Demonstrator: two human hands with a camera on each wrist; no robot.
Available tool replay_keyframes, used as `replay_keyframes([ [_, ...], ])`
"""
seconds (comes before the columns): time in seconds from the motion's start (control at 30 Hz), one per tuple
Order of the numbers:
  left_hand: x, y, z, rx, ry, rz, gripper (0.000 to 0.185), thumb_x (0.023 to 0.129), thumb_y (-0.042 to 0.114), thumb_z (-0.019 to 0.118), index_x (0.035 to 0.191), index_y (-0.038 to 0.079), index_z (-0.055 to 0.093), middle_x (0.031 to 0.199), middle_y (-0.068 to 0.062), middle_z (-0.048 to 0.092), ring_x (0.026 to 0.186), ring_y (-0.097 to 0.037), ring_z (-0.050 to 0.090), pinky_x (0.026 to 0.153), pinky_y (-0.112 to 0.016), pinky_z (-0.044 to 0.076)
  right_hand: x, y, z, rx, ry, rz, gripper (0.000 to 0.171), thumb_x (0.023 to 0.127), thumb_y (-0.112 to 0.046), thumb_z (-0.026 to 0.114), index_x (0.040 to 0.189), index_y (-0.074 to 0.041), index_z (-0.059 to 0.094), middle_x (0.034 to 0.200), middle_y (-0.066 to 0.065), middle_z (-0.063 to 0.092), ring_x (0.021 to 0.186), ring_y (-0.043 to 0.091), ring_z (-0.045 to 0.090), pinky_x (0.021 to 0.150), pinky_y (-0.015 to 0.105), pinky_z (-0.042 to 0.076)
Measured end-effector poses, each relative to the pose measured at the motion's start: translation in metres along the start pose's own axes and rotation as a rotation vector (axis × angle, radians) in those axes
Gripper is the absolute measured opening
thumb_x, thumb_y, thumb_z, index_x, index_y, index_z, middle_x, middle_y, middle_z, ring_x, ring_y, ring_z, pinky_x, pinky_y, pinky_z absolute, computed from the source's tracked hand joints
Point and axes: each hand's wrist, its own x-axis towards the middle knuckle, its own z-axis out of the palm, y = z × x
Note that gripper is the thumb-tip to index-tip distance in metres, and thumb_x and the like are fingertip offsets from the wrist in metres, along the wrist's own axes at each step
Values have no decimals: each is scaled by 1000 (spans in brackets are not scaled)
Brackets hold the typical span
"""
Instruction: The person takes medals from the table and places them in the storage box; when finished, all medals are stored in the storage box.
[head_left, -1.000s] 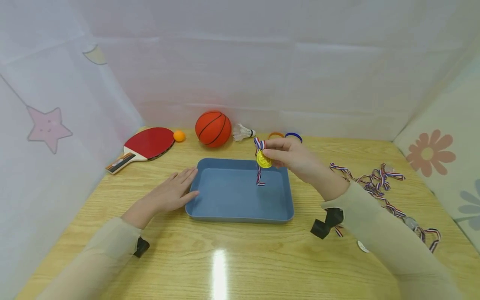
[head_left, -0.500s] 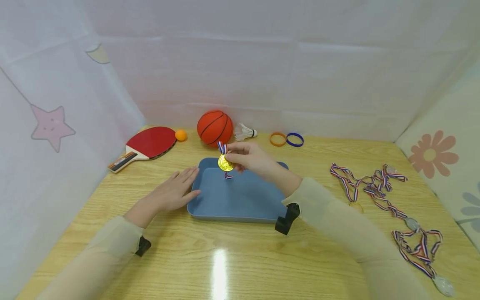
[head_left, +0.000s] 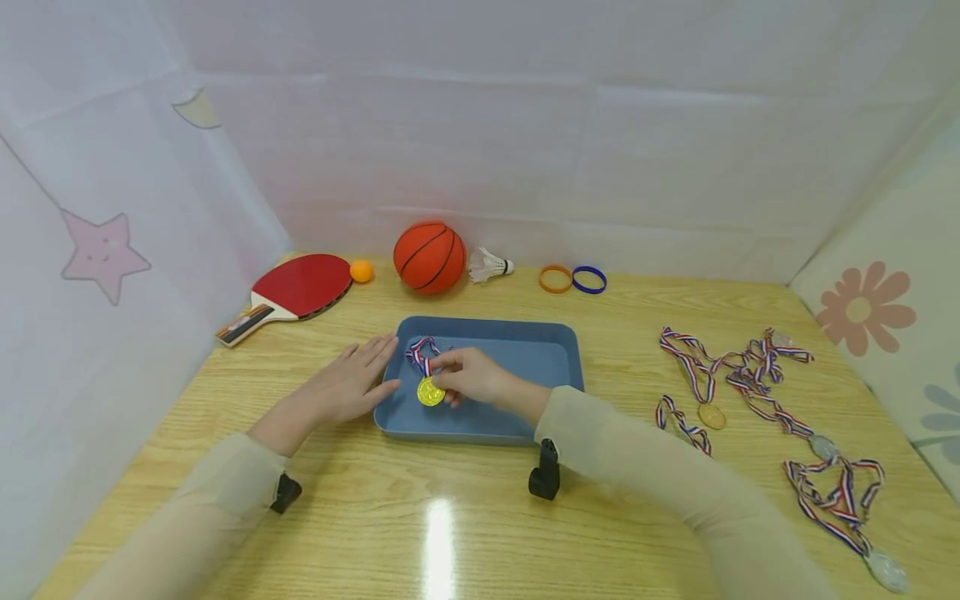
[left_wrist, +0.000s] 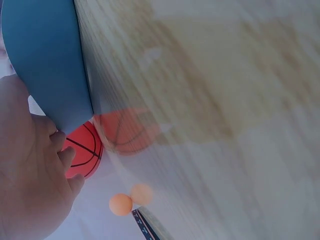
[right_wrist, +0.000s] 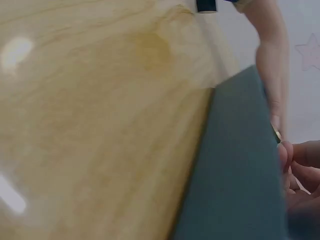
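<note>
In the head view a blue-grey tray (head_left: 517,429) stands mid-table. My left hand (head_left: 348,383) rests against its left rim with straight fingers; the left wrist view shows the same hand (left_wrist: 32,165) beside the tray's outer wall (left_wrist: 47,55). Inside the tray, toward its left side, my right hand (head_left: 474,379) pinches a gold medal (head_left: 431,392) by its edge. The medal's striped ribbon (head_left: 422,354) lies bunched behind it on the tray floor. From the right wrist, the tray wall (right_wrist: 235,165) hides most of the medal, and part of the right hand (right_wrist: 302,170) shows.
Medals with striped ribbons, including a gold one (head_left: 712,416) and a silver one (head_left: 887,573), lie at the right. Along the back are a table tennis bat (head_left: 307,286), orange ball (head_left: 362,271), basketball (head_left: 429,257), shuttlecock (head_left: 489,265), orange wristband (head_left: 555,289) and blue wristband (head_left: 589,290).
My right hand has carried the gold medal leftward over the tray and then down into it. The ribbon, which was hanging, now lies on the tray floor. The left hand stays put.
</note>
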Motion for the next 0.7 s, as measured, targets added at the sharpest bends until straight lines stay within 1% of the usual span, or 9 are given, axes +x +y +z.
replay_keyframes([
  [0.07, 0, 0, 0, -2, -3, 0, 71, 97, 42, 41, 145, -2, 15, 150, -17, 15, 136, -34, 13, 107, -53, 11, 1, 6, 7, -9, -20, 21, 38, 90, -5, 57, 127, 2, 53, 79, 10, 59, 56, 15, 56, 58, 32, 53],
  [0.17, 0, -1, 1, 5, -6, 0, 71, 97, 43, 39, 146, -2, 14, 151, -17, 14, 136, -34, 13, 107, -53, 11, 3, 12, 16, 8, -40, 45, 36, 91, -4, 56, 126, 4, 53, 82, 10, 60, 56, 16, 58, 56, 31, 54],
  [0.27, 0, -2, 1, 7, -7, 4, 71, 97, 45, 37, 146, -1, 14, 151, -17, 14, 136, -34, 13, 107, -53, 11, 6, 16, 24, 32, -58, 50, 30, 90, -2, 55, 120, 5, 57, 81, 10, 62, 57, 18, 61, 58, 33, 54],
  [0.33, 0, -2, 1, 5, -8, 7, 71, 97, 45, 36, 146, -2, 15, 151, -17, 14, 136, -34, 12, 107, -53, 11, 8, 18, 28, 48, -69, 51, 25, 90, 0, 55, 113, 7, 60, 79, 11, 63, 58, 18, 62, 59, 35, 55],
  [0.43, 0, -1, 1, -4, -8, 10, 71, 97, 46, 35, 145, -2, 15, 151, -16, 14, 136, -34, 12, 107, -53, 10, 11, 19, 32, 72, -66, 57, 18, 87, 1, 57, 104, 7, 61, 76, 13, 63, 58, 20, 64, 60, 37, 55],
  [0.57, -1, -1, 1, -8, -6, 14, 71, 98, 47, 33, 145, -2, 15, 151, -16, 13, 136, -35, 12, 107, -53, 10, 14, 19, 36, 96, -39, 79, 14, 85, 2, 60, 98, 6, 58, 73, 15, 63, 56, 21, 63, 58, 37, 55],
  [0.7, 0, -2, 1, -3, -2, 17, 71, 98, 46, 33, 145, -2, 15, 151, -17, 14, 136, -35, 12, 107, -53, 10, 17, 20, 38, 103, -26, 88, 8, 85, 1, 61, 92, 5, 60, 72, 15, 64, 56, 21, 63, 57, 36, 55],
])
